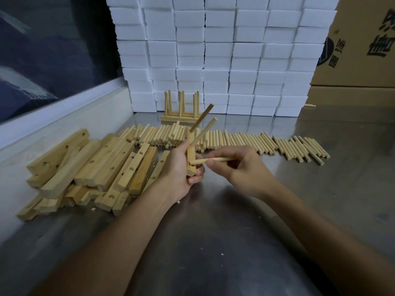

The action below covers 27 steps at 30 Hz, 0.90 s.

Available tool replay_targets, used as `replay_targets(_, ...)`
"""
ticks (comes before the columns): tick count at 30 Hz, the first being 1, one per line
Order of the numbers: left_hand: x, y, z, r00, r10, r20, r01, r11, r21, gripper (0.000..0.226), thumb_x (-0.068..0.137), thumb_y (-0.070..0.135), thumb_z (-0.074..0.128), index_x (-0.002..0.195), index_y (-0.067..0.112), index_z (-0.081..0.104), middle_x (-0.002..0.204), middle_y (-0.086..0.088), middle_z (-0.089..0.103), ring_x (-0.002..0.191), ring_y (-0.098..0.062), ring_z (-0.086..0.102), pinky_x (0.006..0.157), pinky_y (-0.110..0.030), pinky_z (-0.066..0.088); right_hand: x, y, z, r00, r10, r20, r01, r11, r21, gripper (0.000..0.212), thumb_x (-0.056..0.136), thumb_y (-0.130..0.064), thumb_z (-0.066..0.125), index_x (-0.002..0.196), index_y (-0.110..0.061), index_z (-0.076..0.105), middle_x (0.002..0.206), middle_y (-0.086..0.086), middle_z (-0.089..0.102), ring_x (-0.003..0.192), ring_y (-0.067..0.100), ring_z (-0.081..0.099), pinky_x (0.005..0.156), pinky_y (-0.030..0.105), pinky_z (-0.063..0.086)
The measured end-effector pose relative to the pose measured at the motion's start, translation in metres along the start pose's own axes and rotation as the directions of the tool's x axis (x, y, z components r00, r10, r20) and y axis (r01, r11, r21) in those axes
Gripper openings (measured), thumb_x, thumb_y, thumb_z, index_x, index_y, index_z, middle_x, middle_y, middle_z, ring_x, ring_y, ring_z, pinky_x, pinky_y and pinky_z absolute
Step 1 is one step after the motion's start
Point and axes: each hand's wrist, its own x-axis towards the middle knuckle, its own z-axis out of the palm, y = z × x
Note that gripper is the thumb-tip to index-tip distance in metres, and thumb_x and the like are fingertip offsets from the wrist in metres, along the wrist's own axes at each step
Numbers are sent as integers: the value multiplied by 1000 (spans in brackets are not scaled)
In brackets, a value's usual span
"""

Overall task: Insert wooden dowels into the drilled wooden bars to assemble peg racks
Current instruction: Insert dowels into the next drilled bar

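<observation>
Now, bar in hand: we hold one drilled wooden bar point(190, 155) upright over the steel table point(213, 231); it is pale, square-edged, with a cut lower end.
Left hand: our left hand point(181, 169) grips the bar, fingers curled round its lower half, thumb on the side toward us.
Pegs in the bar: two round dowels point(204, 124) already stand in the bar's upper part, slanting up and to the right.
Right hand: our right hand point(239, 165), just right of the bar, pinches a third dowel point(205, 160) that lies level, its blunt end touching the bar's lower part.
Bar pile: left of the held bar lies a loose heap of drilled bars point(89, 169), smooth light wood with round holes, one darker piece among them.
Dowel row: behind the held bar a long bank of loose dowels point(245, 142) runs left to right, plain cylinders with flat ends.
Finished rack: beyond the held bar a finished peg rack point(181, 113) stands with its pegs upright.
Background: white foam blocks point(218, 50) stack like a wall behind the rack; a cardboard carton point(363, 45) sits to their right.
Open room: the brushed, dull-shining steel nearer to us than the held bar is bare save for our forearms; a raised rim point(64, 116) bounds the table to the left of the bar pile.
</observation>
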Motion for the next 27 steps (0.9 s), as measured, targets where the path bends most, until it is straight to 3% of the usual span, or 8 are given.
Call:
replay_targets(3, 1, 0, 0, 1000, -7, -12, 7, 1000, -10, 39, 104, 38, 38, 82, 9, 53, 55, -3, 47, 33, -12, 34, 30, -14, 18, 1, -3, -4, 998, -55, 17, 57, 990, -132, 14, 91, -10, 70, 102, -13, 79, 75, -2, 70, 59, 8, 50, 58, 22, 40)
replay_targets(7, 0, 0, 0, 1000, 8, -11, -8, 1000, 15, 41, 104, 38, 37, 79, 9, 52, 54, -4, 44, 32, -13, 33, 31, -13, 17, 5, -15, -10, 966, -227, 121, 257, 866, -428, 19, 90, -14, 71, 103, -25, 79, 69, -20, 56, 61, 5, 48, 59, 11, 34)
replay_targets(12, 0, -3, 0, 999, 36, 11, -37, 997, 73, 50, 104, 40, 35, 70, 8, 49, 51, -7, 40, 31, -15, 30, 32, -14, 16, 6, -25, -12, 957, -233, 175, 291, 795, -532, 18, 89, -13, 71, 98, -25, 80, 67, -29, 48, 61, -1, 49, 61, 5, 36)
replay_targets(17, 0, -3, 0, 999, 8, 36, -11, 997, 73, 51, 103, 43, 37, 69, 9, 51, 48, -5, 43, 29, -15, 31, 31, -14, 18, 6, -30, -4, 938, -259, 229, 346, 720, -602, 16, 86, -12, 69, 91, -22, 80, 69, -11, 60, 64, 4, 40, 59, 18, 40)
replay_targets(21, -1, -3, 0, 999, -3, 36, 1, 999, 42, 46, 103, 43, 38, 73, 10, 50, 45, -3, 42, 28, -15, 30, 31, -13, 17, 7, -33, 1, 944, -263, 198, 329, 718, -613, 14, 85, -13, 68, 85, -21, 80, 69, -8, 62, 63, 3, 38, 59, 21, 36)
replay_targets(23, -2, -3, -1, 999, -4, 34, 2, 999, 42, 47, 103, 43, 38, 71, 10, 50, 45, -3, 42, 28, -15, 30, 31, -14, 17, 6, -32, 3, 952, -234, 196, 305, 713, -631, 13, 86, -15, 67, 82, -19, 79, 69, -5, 67, 61, 7, 45, 59, 25, 43)
replay_targets(25, -3, -3, -1, 999, -6, 40, 4, 998, 59, 53, 103, 44, 37, 64, 10, 48, 44, -2, 42, 28, -14, 30, 31, -14, 17, 7, -32, 6, 978, -161, 134, 209, 736, -644, 16, 87, -21, 66, 76, -17, 78, 64, -2, 67, 57, 15, 54, 59, 32, 48)
replay_targets(27, -3, -3, -1, 999, -10, 45, 6, 997, 73, 58, 103, 44, 36, 56, 12, 45, 42, -1, 42, 28, -14, 30, 31, -14, 16, 8, -30, 8, 993, -105, 50, 113, 761, -639, 19, 86, -24, 67, 72, -15, 76, 54, -1, 61, 51, 16, 52, 57, 30, 47)
